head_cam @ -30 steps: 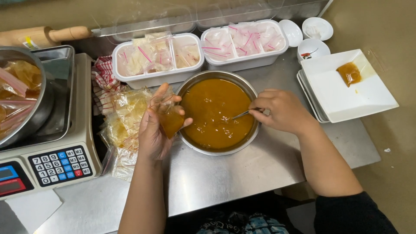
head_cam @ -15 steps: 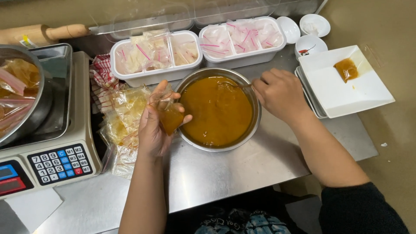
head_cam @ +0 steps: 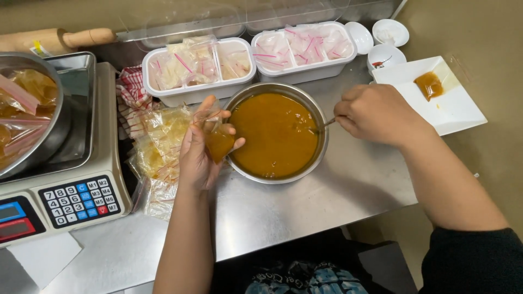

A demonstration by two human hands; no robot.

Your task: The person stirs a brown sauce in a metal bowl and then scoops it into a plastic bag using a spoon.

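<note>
View from the head camera over a steel bench (head_cam: 305,218). One round metal bowl (head_cam: 321,158) of orange-brown sauce (head_cam: 275,136) stands at centre. The left hand (head_cam: 202,147) is closed around one small clear bag (head_cam: 219,142), partly filled with the same sauce and held upright just at the bowl's left rim. The right hand (head_cam: 376,113) is clenched on the thin metal handle of a utensil (head_cam: 328,122) that crosses the bowl's right rim; its working end is not visible. The two hands are apart, one on each side of the bowl. Behind the bowl stand two white divided trays (head_cam: 196,95), both holding small clear bags with pink strips. To the left lies a loose heap of filled sauce bags (head_cam: 158,147), on a red-and-white checked cloth (head_cam: 131,92). One electronic scale (head_cam: 76,198) with a keypad sits at far left, carrying a second metal bowl (head_cam: 46,139) with further bags. One wooden rolling pin (head_cam: 60,39) lies behind the scale. At right, one square white plate (head_cam: 457,111) bears a dab of sauce, and three small white dishes (head_cam: 384,54) stand behind it. The left forearm hides part of the bench in front of the heap.
</note>
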